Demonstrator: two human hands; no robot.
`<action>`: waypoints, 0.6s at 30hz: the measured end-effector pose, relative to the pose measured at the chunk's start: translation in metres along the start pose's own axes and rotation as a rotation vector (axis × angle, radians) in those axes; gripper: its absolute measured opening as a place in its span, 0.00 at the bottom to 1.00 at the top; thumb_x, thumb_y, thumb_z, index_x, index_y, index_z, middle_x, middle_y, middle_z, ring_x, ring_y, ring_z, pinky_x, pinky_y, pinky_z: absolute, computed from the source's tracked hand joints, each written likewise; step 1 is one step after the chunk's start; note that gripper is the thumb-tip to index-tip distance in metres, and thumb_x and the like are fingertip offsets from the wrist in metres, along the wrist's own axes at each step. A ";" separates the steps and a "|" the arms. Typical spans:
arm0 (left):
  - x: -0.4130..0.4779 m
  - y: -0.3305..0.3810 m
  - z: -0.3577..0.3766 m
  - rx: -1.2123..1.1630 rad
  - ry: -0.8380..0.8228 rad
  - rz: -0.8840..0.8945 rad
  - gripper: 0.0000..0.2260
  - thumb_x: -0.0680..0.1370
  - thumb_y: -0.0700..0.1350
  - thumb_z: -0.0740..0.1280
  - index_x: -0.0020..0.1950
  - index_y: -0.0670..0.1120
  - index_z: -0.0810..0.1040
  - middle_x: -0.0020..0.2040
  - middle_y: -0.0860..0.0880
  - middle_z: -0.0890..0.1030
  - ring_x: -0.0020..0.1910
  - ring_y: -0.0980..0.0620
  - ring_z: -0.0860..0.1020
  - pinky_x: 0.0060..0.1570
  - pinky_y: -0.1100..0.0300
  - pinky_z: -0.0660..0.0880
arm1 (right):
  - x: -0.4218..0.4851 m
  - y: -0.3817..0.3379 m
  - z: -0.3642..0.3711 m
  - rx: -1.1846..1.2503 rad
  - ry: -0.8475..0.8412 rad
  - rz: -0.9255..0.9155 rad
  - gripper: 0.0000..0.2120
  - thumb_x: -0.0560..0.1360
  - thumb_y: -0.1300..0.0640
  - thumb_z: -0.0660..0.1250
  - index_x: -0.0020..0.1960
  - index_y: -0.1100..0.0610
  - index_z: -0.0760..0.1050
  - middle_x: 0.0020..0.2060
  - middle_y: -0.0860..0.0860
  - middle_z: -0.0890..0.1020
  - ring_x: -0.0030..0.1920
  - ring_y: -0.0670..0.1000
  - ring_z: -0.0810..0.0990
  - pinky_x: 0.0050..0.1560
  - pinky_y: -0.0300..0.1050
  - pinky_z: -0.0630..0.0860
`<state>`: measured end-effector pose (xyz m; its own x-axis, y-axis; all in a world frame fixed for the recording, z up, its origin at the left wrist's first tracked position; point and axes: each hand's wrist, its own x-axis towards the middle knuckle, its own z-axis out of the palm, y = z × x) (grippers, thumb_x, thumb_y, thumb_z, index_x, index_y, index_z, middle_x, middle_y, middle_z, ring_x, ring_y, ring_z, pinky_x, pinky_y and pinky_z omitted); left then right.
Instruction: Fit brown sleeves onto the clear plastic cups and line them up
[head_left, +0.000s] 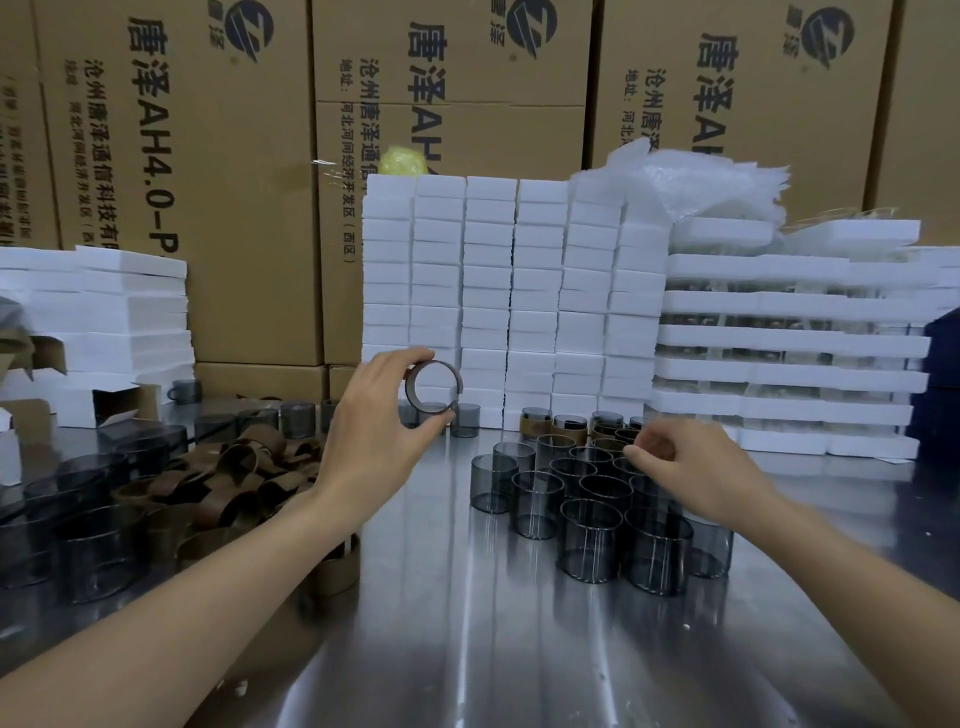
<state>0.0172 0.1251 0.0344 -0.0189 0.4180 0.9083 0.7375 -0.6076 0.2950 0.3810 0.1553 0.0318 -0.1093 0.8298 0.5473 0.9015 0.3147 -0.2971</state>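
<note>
Holding a sleeve up, no cup paired with it yet

Your left hand (379, 415) pinches one brown ring-shaped sleeve (434, 387) between thumb and fingertips, raised at 12 o'clock over the shiny steel table (467, 649). Your right hand (696, 467) curls over the smoky clear plastic cups (592, 525) at 2 o'clock; can't tell if it's got one. Looks like the pairing step: next you'd want a cup slid squarely into the ring, then parked by the sleeved cups (536, 425) at 1 o'clock.
</note>
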 end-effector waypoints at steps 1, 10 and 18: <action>0.001 0.000 0.000 -0.002 0.013 0.017 0.27 0.74 0.45 0.83 0.70 0.53 0.77 0.63 0.61 0.78 0.64 0.57 0.76 0.64 0.74 0.66 | 0.000 0.000 0.000 -0.005 -0.004 -0.003 0.10 0.83 0.39 0.68 0.52 0.44 0.81 0.45 0.38 0.83 0.49 0.41 0.82 0.52 0.49 0.82; -0.008 0.010 0.003 0.007 -0.043 0.101 0.25 0.75 0.49 0.81 0.70 0.54 0.78 0.62 0.60 0.77 0.61 0.57 0.77 0.61 0.71 0.70 | -0.014 -0.028 0.007 0.040 -0.154 -0.237 0.19 0.79 0.29 0.63 0.53 0.41 0.83 0.49 0.36 0.84 0.52 0.37 0.81 0.57 0.45 0.79; -0.011 0.015 0.001 -0.009 -0.063 0.102 0.25 0.75 0.49 0.81 0.69 0.52 0.78 0.62 0.58 0.78 0.62 0.56 0.78 0.59 0.63 0.74 | -0.035 -0.067 0.000 -0.112 -0.429 -0.301 0.46 0.65 0.10 0.54 0.69 0.38 0.79 0.67 0.37 0.77 0.68 0.42 0.72 0.69 0.48 0.71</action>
<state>0.0296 0.1124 0.0286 0.0987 0.3948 0.9135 0.7271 -0.6553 0.2047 0.3240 0.1056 0.0325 -0.5099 0.8318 0.2195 0.8406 0.5360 -0.0783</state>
